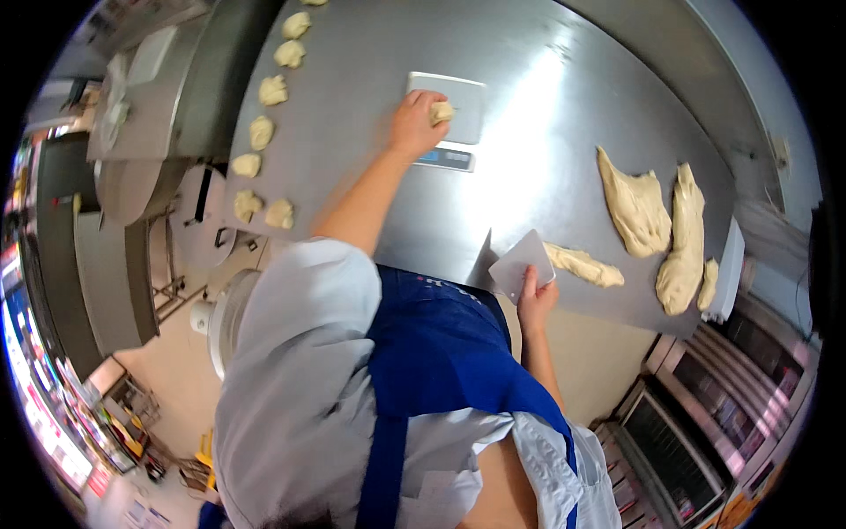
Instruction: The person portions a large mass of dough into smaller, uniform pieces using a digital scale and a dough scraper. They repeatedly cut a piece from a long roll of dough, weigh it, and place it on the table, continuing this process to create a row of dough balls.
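Note:
My left hand grips a small piece of dough at the plate of a digital kitchen scale. Whether the piece rests on the plate cannot be told. The scale's display panel faces me. Near the table's front edge, my right hand holds a flat dough scraper by one side, its blade tilted. Just beyond the scraper lies a narrow strip of dough; the blade hides its near end or borders it.
Several portioned dough pieces line the left side of the steel table. To the right lie a broad dough slab, a long dough piece and a small strip. A white fan stands left of me; an oven is at lower right.

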The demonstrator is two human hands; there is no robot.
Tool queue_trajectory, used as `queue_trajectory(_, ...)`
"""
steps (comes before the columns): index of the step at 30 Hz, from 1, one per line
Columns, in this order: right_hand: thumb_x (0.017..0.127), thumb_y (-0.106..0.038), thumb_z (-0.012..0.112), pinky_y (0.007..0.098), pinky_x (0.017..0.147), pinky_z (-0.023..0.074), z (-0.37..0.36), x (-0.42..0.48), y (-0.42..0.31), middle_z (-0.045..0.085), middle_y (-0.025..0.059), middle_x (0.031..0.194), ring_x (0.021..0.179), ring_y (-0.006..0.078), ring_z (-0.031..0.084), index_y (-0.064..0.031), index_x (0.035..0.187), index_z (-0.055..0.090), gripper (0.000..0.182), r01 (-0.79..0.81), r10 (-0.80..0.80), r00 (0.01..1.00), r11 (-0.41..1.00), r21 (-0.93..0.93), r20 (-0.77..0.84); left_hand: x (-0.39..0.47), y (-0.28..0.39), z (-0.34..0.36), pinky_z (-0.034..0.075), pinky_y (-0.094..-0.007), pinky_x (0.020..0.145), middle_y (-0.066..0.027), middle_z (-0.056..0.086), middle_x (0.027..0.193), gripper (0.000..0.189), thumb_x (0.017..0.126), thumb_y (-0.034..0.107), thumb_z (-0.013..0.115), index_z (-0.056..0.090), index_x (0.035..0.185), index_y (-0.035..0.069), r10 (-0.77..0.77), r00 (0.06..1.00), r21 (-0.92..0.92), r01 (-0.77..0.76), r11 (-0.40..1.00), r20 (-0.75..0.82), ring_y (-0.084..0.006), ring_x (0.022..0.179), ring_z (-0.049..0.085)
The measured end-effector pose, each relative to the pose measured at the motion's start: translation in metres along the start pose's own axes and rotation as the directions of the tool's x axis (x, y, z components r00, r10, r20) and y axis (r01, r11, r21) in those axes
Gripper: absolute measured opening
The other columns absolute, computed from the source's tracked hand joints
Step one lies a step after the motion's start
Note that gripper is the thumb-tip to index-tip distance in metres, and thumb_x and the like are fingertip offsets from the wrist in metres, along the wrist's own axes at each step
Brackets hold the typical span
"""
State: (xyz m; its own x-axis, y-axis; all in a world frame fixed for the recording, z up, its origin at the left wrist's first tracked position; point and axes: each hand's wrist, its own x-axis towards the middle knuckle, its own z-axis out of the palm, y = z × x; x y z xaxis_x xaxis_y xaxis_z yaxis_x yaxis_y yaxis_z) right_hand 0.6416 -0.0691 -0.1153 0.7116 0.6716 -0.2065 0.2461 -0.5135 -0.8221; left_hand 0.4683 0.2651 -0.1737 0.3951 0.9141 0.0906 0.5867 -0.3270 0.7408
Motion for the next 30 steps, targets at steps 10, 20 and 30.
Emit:
queue_trajectory(10,0.094,-0.021,0.060,0.0318,0.069,0.0512,0.029,-0.007,-0.007,0.070,0.0105,0.085,0.077,0.0152,0.064,0.0052,0.101,0.066,0.028,0.091,-0.091,0.993,0.996,-0.002,0.073,-0.128,-0.105,-0.116,0.049,-0.0390,0.092,-0.0130,0.054,0.123,0.059,0.075,0.011,0.072,0.048,0.128,0.003,-0.507,0.743,-0.545,0.230,0.806,-0.436,-0.0250,0.110,0.057)
queue_trajectory(20,0.084,-0.017,0.063,0.0427,0.067,0.0542,0.021,0.004,-0.049,0.068,0.0185,0.080,0.074,0.0344,0.068,-0.0085,0.109,0.064,0.026,0.342,-0.214,0.933,0.777,-0.528,0.289,-0.122,-0.045,-0.183,0.041,-0.0456,0.098,-0.0154,0.059,0.124,0.065,0.070,0.036,0.079,0.058,0.126,0.011,-0.175,0.940,0.823,0.341,0.453,-0.294,-0.0335,0.114,0.054)
queue_trajectory(30,0.083,-0.019,0.059,0.0498,0.068,0.0532,-0.054,0.061,0.000,0.067,0.0222,0.080,0.075,0.0402,0.066,0.0013,0.108,0.061,0.033,0.055,-0.116,0.991,0.811,-0.582,-0.068,-0.121,0.110,0.081,0.043,-0.0399,0.101,-0.0118,0.060,0.123,0.048,0.079,0.026,0.072,0.060,0.122,0.009,0.301,0.756,-0.157,-0.258,0.953,0.582,-0.0315,0.114,0.055)
